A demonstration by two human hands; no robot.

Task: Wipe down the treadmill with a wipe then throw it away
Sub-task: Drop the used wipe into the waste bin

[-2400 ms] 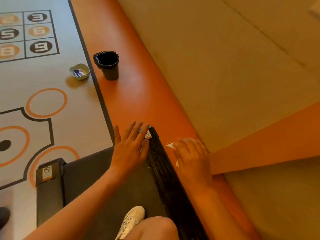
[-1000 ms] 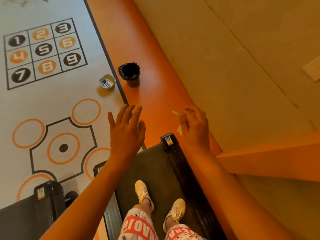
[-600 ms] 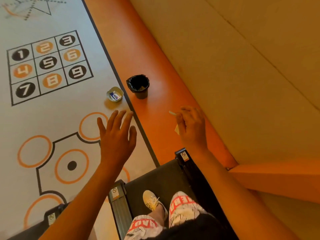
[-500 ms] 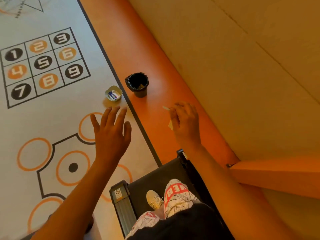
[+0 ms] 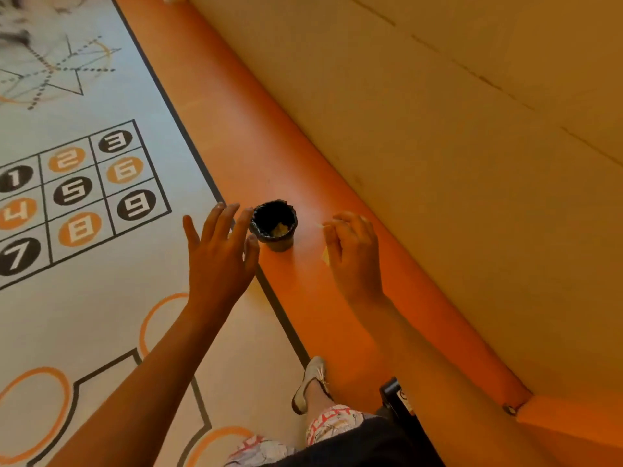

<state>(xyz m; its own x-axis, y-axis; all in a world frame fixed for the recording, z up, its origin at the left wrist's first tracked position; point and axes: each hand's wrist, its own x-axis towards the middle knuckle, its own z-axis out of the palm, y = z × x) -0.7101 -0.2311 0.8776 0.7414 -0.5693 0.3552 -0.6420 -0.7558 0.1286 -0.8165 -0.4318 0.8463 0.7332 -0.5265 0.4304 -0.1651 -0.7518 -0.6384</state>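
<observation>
My right hand (image 5: pixel 354 254) holds a small white wipe (image 5: pixel 325 255) in curled fingers; only its edges show past the fingers. It hovers just right of a small black bin (image 5: pixel 274 225) lined with a black bag, which stands on the orange floor strip and has pale crumpled paper inside. My left hand (image 5: pixel 219 254) is spread with straight fingers just left of the bin, holding nothing. Only a black rear corner of the treadmill (image 5: pixel 397 399) shows at the bottom, beside my leg.
A grey floor mat (image 5: pixel 101 298) with numbered squares and orange circles covers the left. A tan wall (image 5: pixel 472 163) runs along the right of the orange strip (image 5: pixel 236 112). My foot in a pale shoe (image 5: pixel 310 382) stands on the floor near the mat's edge.
I have stepped off the treadmill toward the bin. The bin is now between my hands, and the small dish beside it is hidden behind my left hand. The right hand still holds the wipe.
</observation>
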